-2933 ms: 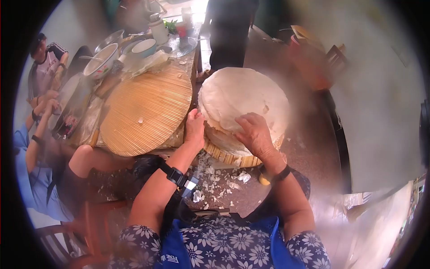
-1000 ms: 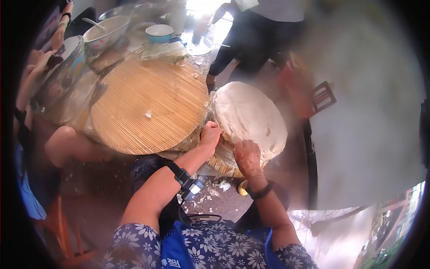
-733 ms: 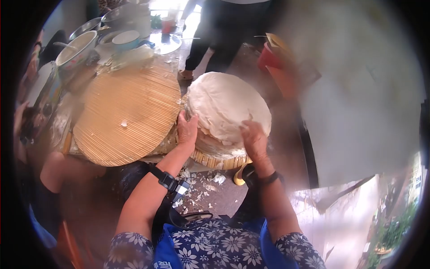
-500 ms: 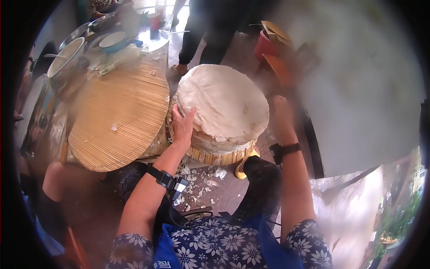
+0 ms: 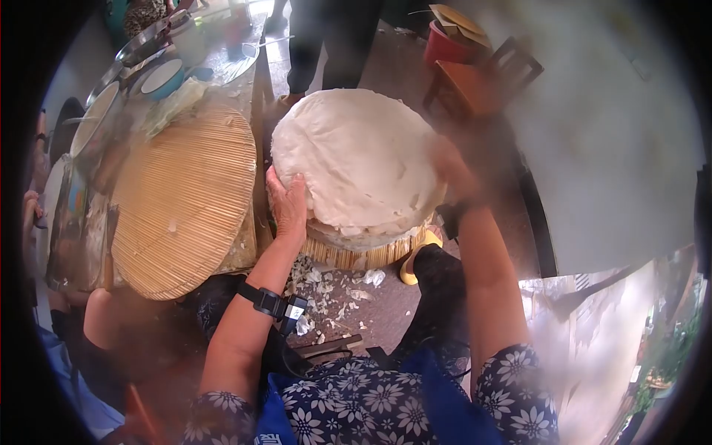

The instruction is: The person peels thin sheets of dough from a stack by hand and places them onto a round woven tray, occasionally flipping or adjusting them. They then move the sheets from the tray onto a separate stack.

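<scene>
A round stack of thin white dough sheets is being steadied between both hands. It is resting on a round bamboo tray, just beside the edge of the table and above the floor. The left hand is being pressed against the stack's near left side, its grip open and its fingers lying up against the rim of the sheets. The right hand is being held at the right edge. It is blurred, so whether its grip is closed on the rim cannot be told.

The stack is being judged soft, limp and fairly heavy as a whole. Single sheets are being judged light, probably clingy and easily torn, and the torn white scraps lying on the floor are supporting that. The whole is best being taken by the stiffer tray beneath, at opposite sides, and a single sheet by its loose edge with flat fingers.

The things are being counted as follows:
- One stack, its sheets too many and too thin to be numbered.
- One tray under it.
- One round bamboo mat on the table.
- Two bowls being made out clearly there, a blue-rimmed bowl and a larger bowl.
- One standing person beyond.
</scene>
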Motion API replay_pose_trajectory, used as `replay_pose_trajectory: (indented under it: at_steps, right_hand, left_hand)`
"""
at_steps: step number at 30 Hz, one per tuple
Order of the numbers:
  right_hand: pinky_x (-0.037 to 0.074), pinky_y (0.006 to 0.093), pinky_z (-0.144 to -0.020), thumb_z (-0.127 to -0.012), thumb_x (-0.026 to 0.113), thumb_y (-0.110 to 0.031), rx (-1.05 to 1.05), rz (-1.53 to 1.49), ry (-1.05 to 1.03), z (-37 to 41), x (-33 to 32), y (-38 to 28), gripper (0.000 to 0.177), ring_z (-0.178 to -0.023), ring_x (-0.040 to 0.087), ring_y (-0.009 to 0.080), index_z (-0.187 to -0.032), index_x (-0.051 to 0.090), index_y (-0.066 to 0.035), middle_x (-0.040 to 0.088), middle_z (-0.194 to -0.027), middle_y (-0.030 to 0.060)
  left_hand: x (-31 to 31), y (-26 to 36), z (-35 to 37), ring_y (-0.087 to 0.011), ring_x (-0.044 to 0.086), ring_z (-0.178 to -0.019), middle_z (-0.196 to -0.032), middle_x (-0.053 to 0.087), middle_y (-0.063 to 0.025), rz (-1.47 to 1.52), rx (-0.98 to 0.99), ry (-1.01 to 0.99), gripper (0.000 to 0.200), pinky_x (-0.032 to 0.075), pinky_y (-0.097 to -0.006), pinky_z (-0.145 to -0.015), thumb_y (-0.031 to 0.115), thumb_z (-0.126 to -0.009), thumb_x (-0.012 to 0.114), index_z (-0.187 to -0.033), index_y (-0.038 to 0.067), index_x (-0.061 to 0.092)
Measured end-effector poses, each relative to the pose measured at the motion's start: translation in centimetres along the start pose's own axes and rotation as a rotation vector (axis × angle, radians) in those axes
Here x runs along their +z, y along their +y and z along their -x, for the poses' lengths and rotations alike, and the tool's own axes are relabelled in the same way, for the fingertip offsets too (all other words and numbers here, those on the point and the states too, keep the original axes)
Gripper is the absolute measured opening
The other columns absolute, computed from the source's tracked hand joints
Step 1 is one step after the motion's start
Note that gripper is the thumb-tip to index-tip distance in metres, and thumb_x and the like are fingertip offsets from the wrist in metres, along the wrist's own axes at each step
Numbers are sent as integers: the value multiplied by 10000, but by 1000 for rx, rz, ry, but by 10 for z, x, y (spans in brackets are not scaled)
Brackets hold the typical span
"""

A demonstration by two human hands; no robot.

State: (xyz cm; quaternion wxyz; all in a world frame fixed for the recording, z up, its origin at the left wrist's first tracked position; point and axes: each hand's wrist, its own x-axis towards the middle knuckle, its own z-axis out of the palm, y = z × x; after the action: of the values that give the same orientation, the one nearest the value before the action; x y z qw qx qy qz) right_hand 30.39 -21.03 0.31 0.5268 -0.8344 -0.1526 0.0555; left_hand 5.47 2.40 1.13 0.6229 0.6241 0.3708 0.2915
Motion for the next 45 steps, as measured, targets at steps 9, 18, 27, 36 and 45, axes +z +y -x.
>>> replay_pose_trajectory:
  at_steps: [9, 18, 27, 36, 45]
  right_hand:
    - [443, 334, -883, -831, 585, -385, -22, 63, -43, 14, -1, -2, 581, -1014, 605, 276, -1191, 512, 64, 607, -1108, 235]
    - [426, 328, -896, -840, 574, -469, -41, 3, 213, 20, -9, -6, 650, -1024, 582, 264, -1223, 499, 50, 612, -1087, 197]
    - [377, 268, -527, -922, 448, -426, 213, -561, 101, 93, -12, -8, 401, -613, 457, 97, -1007, 605, -67, 515, -792, 3]
    - [428, 303, -781, -953, 464, -323, -136, -339, 211, 104, 21, 9, 416, -900, 498, 164, -1115, 494, 59, 554, -989, 118]
    - [431, 296, -756, -947, 490, -280, -116, -169, 275, 124, 20, -28, 369, -866, 498, 157, -1093, 491, 59, 549, -945, 101]
  left_hand:
    - [0, -17, -5, -313, 447, -1188, -1310, 418, -209, -41, 67, 7, 619, 353, -380, -996, 184, -844, 550, -1374, 2, 286]
    - [-4, -5, -2, -239, 442, -1187, -1353, 410, -162, -35, -25, -8, 663, 368, -351, -988, 178, -847, 569, -1407, 25, 248]
    - [-7, -4, 2, -318, 405, -1235, -1342, 386, -241, 9, 108, -51, 761, 316, -365, -1042, 190, -776, 642, -1383, -35, 241]
    - [2, -27, -7, -382, 440, -1189, -1301, 413, -270, -77, 189, 31, 754, 357, -398, -1013, 191, -763, 623, -1369, -38, 238]
    - [0, -26, -6, -389, 396, -1233, -1324, 388, -286, -66, 200, 24, 753, 329, -398, -1036, 169, -761, 631, -1360, -68, 241]
